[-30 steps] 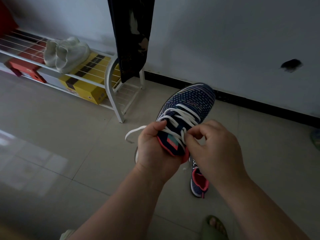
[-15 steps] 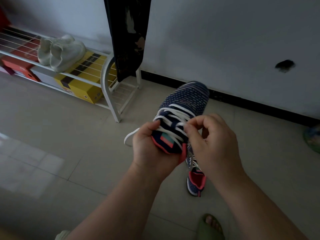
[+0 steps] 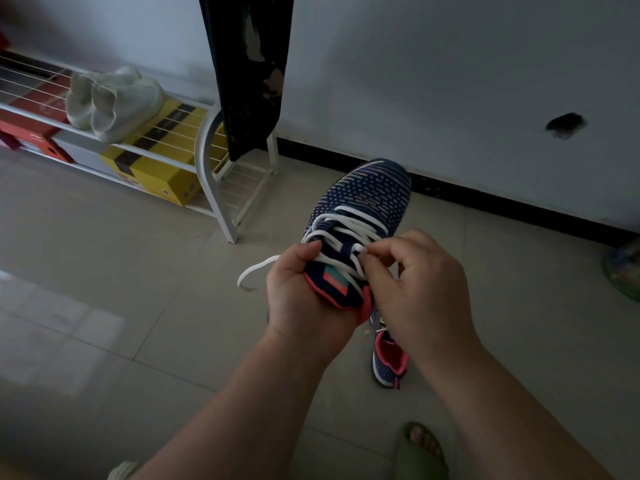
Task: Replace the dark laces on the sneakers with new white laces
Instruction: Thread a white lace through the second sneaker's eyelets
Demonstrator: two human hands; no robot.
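Tiled floor by a white wall: lacing a navy knit sneaker [image 3: 360,230] held in the air

Left hand [image 3: 304,292] grips the heel end, fingers curled round it; right hand [image 3: 415,282] pinches the white lace [image 3: 349,233] at a top eyelet. Best to steady the shoe, draw the slack evenly, keep the lace flat; the loose end [image 3: 252,275] dangles left

Right hand [image 3: 420,289] shifted up tongue; my fingertips [image 3: 369,253] now pinch white lace [image 3: 349,233] at higher crossing than before.
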